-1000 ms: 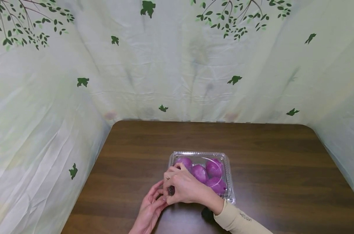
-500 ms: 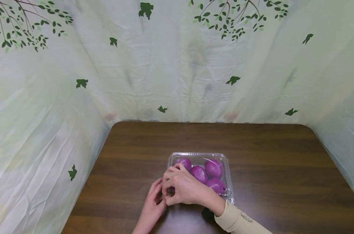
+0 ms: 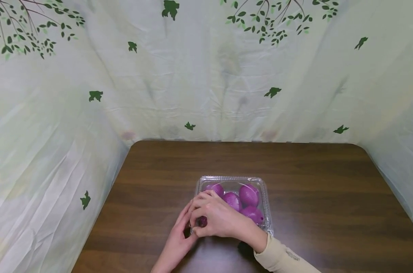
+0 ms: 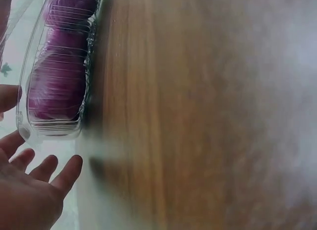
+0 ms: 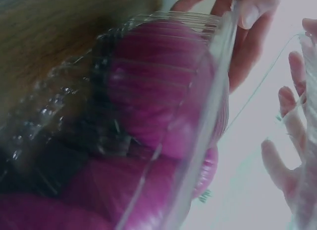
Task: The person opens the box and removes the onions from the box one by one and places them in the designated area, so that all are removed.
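Note:
A clear plastic clamshell container stands on the table, holding several red onions. My left hand is at its near-left corner. In the right wrist view the left thumb lies on the rim, with fingers behind it; in the left wrist view, the lower fingers hang free. My right hand reaches over the same corner, its fingers and thumb bent around a clear edge. In the right wrist view a thin clear edge shows above the rim, seemingly the lid, near that hand. The exact grip is partly hidden.
The brown wooden table extends around the container on all sides. A pale curtain with green leaf prints rises behind it and at both sides. Something dark shows beneath the right wrist, mostly hidden.
My left hand has turned, with its back now more towards the head camera, and its fingers have moved up along the corner. The right hand has hardly moved. The container stays in place.

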Motion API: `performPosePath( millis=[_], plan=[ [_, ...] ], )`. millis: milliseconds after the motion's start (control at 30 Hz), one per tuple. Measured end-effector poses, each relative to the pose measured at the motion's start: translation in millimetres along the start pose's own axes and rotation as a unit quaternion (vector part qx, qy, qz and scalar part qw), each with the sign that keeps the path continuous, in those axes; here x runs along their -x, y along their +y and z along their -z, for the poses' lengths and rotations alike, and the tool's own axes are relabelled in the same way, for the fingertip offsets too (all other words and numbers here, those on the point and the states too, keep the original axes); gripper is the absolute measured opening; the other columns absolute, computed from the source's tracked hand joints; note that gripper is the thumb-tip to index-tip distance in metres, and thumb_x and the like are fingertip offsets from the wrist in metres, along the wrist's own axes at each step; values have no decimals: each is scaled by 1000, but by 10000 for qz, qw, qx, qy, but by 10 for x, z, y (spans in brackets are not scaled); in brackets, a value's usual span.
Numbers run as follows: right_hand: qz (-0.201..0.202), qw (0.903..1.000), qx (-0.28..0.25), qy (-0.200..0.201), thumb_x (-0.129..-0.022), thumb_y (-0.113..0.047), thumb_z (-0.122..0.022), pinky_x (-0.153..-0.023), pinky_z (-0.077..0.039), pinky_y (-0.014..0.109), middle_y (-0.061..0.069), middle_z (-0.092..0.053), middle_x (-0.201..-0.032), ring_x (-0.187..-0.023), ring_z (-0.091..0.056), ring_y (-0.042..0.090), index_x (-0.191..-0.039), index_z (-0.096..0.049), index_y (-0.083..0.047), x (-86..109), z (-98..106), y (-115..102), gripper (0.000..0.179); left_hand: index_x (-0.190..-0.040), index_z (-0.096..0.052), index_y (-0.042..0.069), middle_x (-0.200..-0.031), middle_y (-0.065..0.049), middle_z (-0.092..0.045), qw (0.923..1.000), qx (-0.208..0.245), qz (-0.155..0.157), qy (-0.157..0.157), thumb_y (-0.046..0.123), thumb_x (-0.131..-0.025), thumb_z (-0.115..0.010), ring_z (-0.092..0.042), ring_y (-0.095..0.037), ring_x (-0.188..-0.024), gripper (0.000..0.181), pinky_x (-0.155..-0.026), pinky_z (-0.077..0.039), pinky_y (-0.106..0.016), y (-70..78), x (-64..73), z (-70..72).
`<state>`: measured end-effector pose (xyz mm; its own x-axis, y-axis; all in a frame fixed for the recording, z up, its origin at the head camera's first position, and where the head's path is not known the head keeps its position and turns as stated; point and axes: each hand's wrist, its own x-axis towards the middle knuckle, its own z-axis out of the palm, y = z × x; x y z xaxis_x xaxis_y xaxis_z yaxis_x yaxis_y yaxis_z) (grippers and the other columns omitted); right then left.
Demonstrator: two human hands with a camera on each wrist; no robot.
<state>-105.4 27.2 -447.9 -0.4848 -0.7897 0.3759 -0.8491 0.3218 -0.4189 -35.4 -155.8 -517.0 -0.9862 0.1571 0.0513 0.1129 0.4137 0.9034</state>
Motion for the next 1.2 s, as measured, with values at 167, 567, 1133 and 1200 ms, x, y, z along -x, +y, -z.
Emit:
performPosePath(
  millis=[167,567,1133,1200],
  plan=[
    [75,9994,310,113,-79,-24,-76,-107,-35,38,-10,-63,-115,-121,-49,12,-95,-72,-26,148,5,-9,16,-147,-44,39,-157,20,-26,9996,-262,42,-78,17,-85,-76,-32,-11,-141,73,-109,-30,-52,17,-21,2],
    [-933,9926,533,574,-71,-31,-85,-104,-36,51,-2,-50,-143,-133,-41,19,-135,-59,-22,785,188,7,69,-145,-49,25,-158,17,-28,9996,-294,45,-3,11,-84,-74,-36,-13,-138,67,-102,-43,-36,48,-36,-22],
    [-2088,9685,805,1090,-67,-39,-89,-110,-26,59,5,-35,-156,-144,-24,32,-143,-53,-22,1498,168,135,86,-159,-12,27,-165,5,-4,9826,-1571,-513,-851,25,-96,-60,-13,-25,-149,79,-111,-22,-50,38,-80,63],
    [-2137,9688,739,1012,-69,-40,-88,-104,-34,61,4,-34,-156,-144,-24,30,-144,-51,-23,1511,157,131,86,-159,-10,25,-165,6,-1,9804,-1665,-503,-922,23,-94,-61,-9,-25,-149,83,-112,-19,-50,43,-96,61]
  ],
)
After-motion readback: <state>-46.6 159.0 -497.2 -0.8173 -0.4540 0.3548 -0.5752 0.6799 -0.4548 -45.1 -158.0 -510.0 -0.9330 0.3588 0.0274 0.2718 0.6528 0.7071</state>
